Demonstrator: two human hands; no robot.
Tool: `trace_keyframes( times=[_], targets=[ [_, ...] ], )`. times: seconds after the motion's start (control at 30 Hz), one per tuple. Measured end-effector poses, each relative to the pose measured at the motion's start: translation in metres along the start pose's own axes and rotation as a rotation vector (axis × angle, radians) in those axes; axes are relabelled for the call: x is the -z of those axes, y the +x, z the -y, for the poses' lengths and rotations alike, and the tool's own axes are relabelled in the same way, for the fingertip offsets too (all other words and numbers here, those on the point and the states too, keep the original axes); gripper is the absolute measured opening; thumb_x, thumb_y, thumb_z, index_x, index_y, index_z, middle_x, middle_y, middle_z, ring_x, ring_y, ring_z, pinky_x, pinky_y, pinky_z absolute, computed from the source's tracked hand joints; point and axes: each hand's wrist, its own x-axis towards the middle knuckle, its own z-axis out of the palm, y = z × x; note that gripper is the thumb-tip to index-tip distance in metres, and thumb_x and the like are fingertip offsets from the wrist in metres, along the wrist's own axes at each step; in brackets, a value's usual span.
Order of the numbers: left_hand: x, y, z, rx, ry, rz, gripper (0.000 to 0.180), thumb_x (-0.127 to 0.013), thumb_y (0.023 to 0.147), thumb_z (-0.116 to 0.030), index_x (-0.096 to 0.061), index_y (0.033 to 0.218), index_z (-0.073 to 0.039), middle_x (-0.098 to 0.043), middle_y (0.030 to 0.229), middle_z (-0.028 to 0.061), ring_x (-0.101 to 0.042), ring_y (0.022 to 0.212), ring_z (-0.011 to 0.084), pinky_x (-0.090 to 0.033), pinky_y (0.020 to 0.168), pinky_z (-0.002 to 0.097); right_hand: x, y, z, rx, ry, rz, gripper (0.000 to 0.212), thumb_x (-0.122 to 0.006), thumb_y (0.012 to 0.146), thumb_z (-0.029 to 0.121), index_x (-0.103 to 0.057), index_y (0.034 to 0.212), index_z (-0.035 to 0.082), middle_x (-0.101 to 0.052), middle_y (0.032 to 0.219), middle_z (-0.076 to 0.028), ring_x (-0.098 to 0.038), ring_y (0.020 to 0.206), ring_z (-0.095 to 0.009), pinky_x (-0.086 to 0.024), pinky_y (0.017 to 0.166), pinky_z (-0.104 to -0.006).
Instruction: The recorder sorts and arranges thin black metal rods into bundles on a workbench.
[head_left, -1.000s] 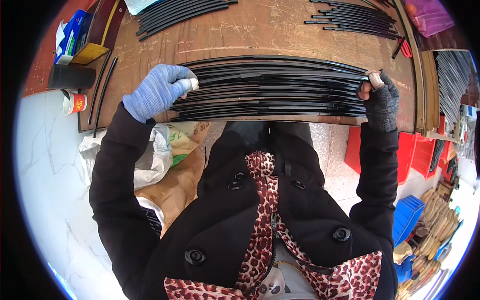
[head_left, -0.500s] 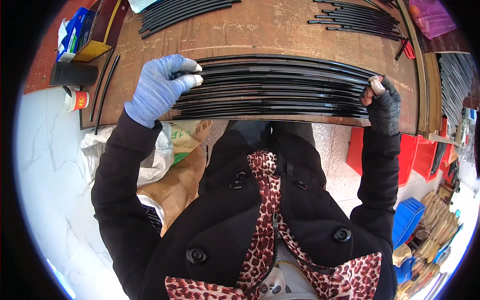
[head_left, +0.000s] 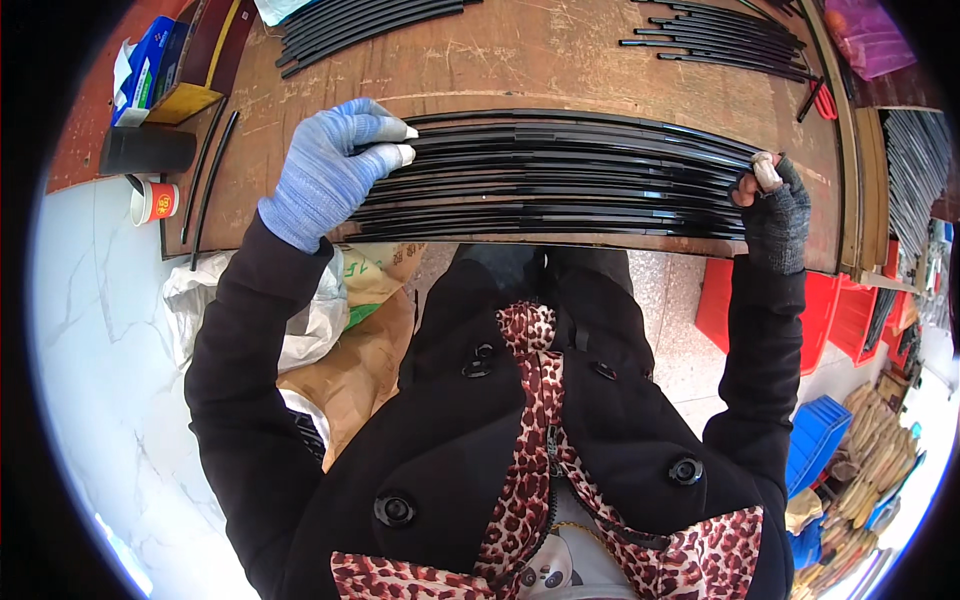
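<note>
Several long, thin, glossy black rods lie side by side across the near part of the wooden table. My left hand, in a light blue knit glove with white fingertips, pinches the left end of a rod near the far side of the row. At the right end, my right hand, in a dark fingerless glove with white wrapping on one finger, is closed on a rod end. The fingers partly hide the rod ends.
More black rods lie in bundles at the far left and far right of the table. Two loose rods, a paper cup and a black cylinder are at left. Red bins stand below right.
Both hands have shifted slightly to the right in the picture, still at the two ends of the rods. The rest looks nearly the same.
</note>
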Motion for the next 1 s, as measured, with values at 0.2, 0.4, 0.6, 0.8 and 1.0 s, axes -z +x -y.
trace_keyframes(
  times=[0.2,0.4,0.6,0.8,1.0],
  targets=[
    [-0.009,0.005,-0.004,-0.01,0.037,-0.128,0.013,-0.061,0.077,0.002,-0.067,0.089,0.0,-0.061,0.074,0.0035,-0.053,0.057,0.0081,-0.044,0.054,0.0185,-0.002,0.0,0.004,-0.013,0.162,0.015,0.016,-0.053,0.083,0.005,-0.056,0.098,0.002,-0.053,0.068,-0.007,-0.046,0.057,-0.014,-0.038,0.053,-0.025],
    [-0.002,0.009,-0.008,0.435,-0.23,0.073,0.013,-0.06,0.078,0.001,-0.066,0.089,0.002,-0.06,0.071,0.0045,-0.049,0.051,0.0063,-0.041,0.049,0.0161,0.0,0.011,0.005,0.038,0.206,0.071,0.018,-0.052,0.083,0.005,-0.056,0.1,0.003,-0.054,0.07,-0.008,-0.047,0.059,-0.015,-0.038,0.056,-0.0268],
    [0.002,0.01,-0.008,0.414,-0.194,0.059,0.013,-0.062,0.076,-0.002,-0.067,0.088,0.002,-0.061,0.068,0.0037,-0.048,0.05,0.0051,-0.039,0.046,0.0152,0.014,0.025,0.004,0.011,0.165,0.076,0.019,-0.052,0.083,0.004,-0.056,0.101,0.004,-0.054,0.071,-0.008,-0.047,0.06,-0.015,-0.039,0.056,-0.0275],
    [0.002,0.014,0.005,0.282,-0.136,-0.066,0.015,-0.064,0.074,-0.002,-0.067,0.088,0.001,-0.061,0.067,0.0033,-0.048,0.049,0.0053,-0.038,0.045,0.0151,0.017,0.032,0.004,0.032,0.136,0.124,0.018,-0.052,0.083,0.004,-0.055,0.1,0.002,-0.055,0.072,-0.009,-0.047,0.061,-0.016,-0.039,0.056,-0.0263],
    [0.018,0.021,0.013,0.45,-0.304,0.003,0.014,-0.063,0.071,0.003,-0.067,0.084,0.003,-0.059,0.061,0.0029,-0.046,0.046,0.0053,-0.036,0.043,0.015,0.045,0.048,0.008,0.029,0.092,0.084,0.016,-0.054,0.082,0.003,-0.055,0.098,0.001,-0.054,0.069,-0.009,-0.048,0.058,-0.015,-0.039,0.053,-0.0248]
  ],
)
